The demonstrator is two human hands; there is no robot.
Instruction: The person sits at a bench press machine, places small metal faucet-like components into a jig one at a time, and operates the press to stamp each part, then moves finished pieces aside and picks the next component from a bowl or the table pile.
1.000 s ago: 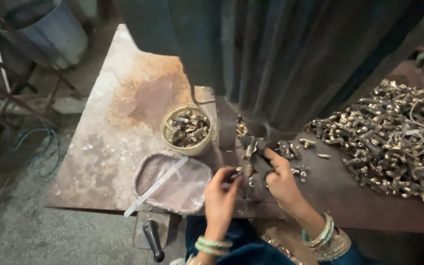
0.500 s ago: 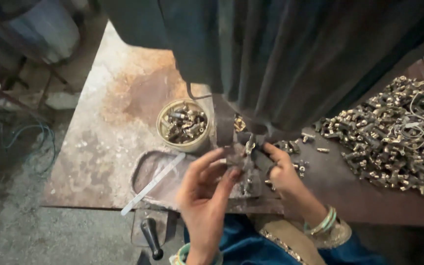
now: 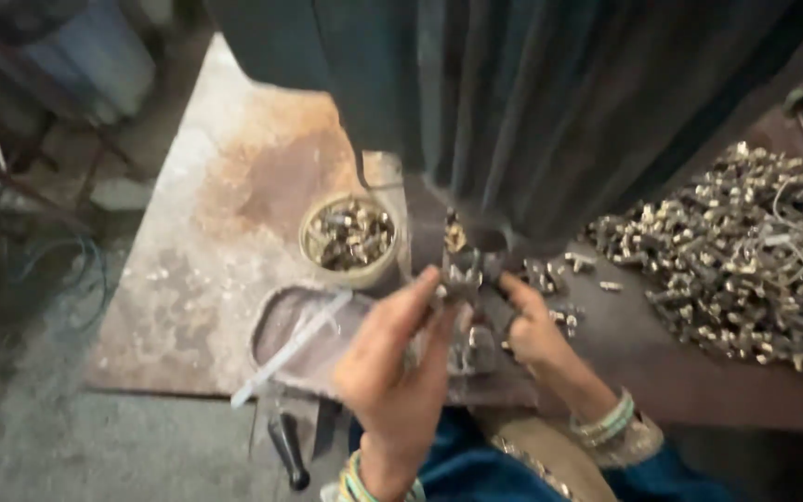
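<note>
My left hand (image 3: 392, 363) is raised in front of me, its fingertips pinching a small brass metal part (image 3: 462, 279) just under the dark machine body (image 3: 532, 112). My right hand (image 3: 532, 325) reaches in from the right and touches the same part with thumb and forefinger. Both wrists wear bangles. The part sits at the machine's work point; how it seats there is blurred.
A round bowl (image 3: 313, 256) of small brass parts stands left of the machine. A flat oval tray (image 3: 276, 325) with a pale strip lies below it. A large heap of brass parts (image 3: 745, 251) covers the right. A black-handled tool (image 3: 287, 451) lies at the rusty table's front edge.
My left hand rose from the table edge up to the machine's work point and closed on the small part. The view shifted slightly; my right hand stayed by the part.
</note>
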